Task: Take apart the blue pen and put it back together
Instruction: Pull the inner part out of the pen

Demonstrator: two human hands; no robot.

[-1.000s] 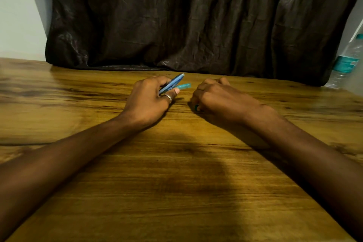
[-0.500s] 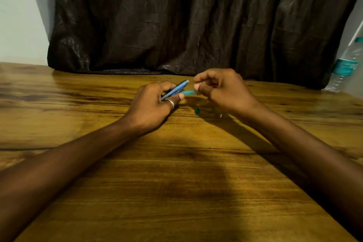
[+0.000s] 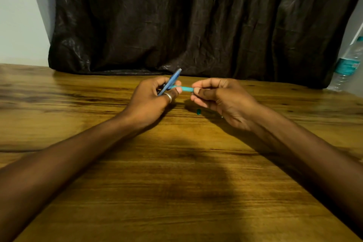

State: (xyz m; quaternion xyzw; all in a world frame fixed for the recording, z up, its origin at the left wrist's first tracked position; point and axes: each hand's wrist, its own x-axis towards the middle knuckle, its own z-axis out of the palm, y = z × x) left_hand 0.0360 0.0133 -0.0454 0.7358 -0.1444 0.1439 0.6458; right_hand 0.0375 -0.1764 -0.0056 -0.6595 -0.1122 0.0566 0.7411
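Note:
My left hand [image 3: 152,100], with a ring on one finger, grips two pen parts a little above the wooden table [image 3: 176,182]. One is a darker blue piece [image 3: 172,81] that points up and away. The other is a light blue barrel [image 3: 184,88] that lies level and points right. My right hand [image 3: 222,98] pinches the right end of that barrel between thumb and forefinger. A small teal pen part [image 3: 198,111] lies on the table just below and between the hands. Something small and shiny [image 3: 222,117] shows under my right hand; I cannot tell what it is.
A dark crumpled curtain [image 3: 196,21] hangs along the table's far edge. A clear plastic water bottle with a teal label [image 3: 346,67] stands at the far right. A pale wall [image 3: 19,15] shows at the left.
My right hand lifted off the table, leaving the small teal part there, and took hold of the light blue barrel's right end. Both hands rose slightly.

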